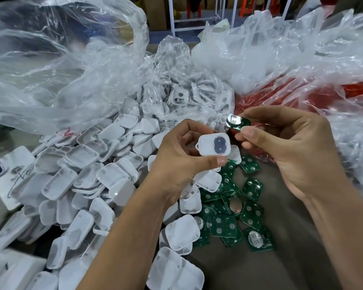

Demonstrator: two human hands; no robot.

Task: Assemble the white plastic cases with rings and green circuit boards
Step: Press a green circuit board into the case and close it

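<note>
My work surface (281, 237) is brown-grey. The green boards (228, 208) lie loose on it as my landmark. Touching them on the left is a heap of white cases (88, 174). Beyond that heap sit clear bags (61, 70), and beyond the boards a red bag (302, 95).

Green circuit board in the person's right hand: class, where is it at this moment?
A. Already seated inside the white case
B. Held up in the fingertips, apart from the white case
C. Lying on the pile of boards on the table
B. The right hand pinches the green circuit board above and to the right of the white case, which the left hand holds; a gap shows between the two.
</note>
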